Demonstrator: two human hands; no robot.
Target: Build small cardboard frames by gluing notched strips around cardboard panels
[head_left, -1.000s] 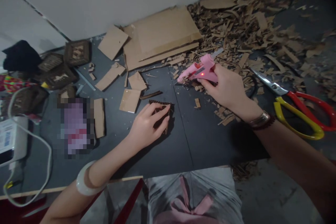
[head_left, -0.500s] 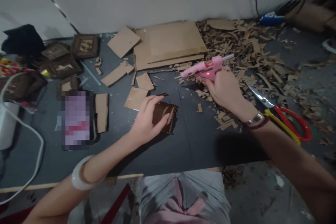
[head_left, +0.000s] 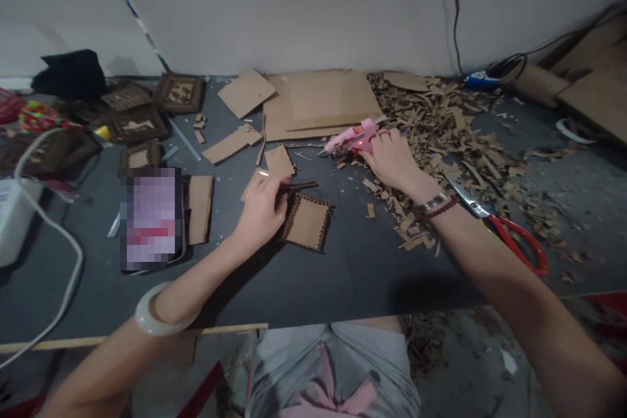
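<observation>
Right hand (head_left: 392, 163) clenched around a pink glue gun (head_left: 350, 138), red light on, nozzle pointing left and down toward the bench (head_left: 343, 290). Left hand (head_left: 259, 206) pinches a thin dark cardboard strip (head_left: 298, 185) between its fingers, with the strip sticking out to the right. Just beside that hand, lying loose on the bench and not held, is a square cardboard piece (head_left: 307, 223) with a dark notched border.

Risks: the lit gun suggests a hot nozzle, so left fingers could get burned if the hands come close. Glue could drip onto the bench or the cardboard scrap pile (head_left: 441, 121) right by the gun. The thin strip could slip from the pinch or snap under pressure. The square piece is loose, so a nudge would shift it.

Counts: 2 hands, 1 glue gun, 1 strip, 1 square piece, 1 pair of red-handled scissors (head_left: 519, 245), 1 large cardboard sheet (head_left: 323, 104), about 5 dark patterned cardboard panels (head_left: 177, 93). Scraps too many to count. Pixelated object (head_left: 151, 219) left of the left hand: cannot tell what it is.
</observation>
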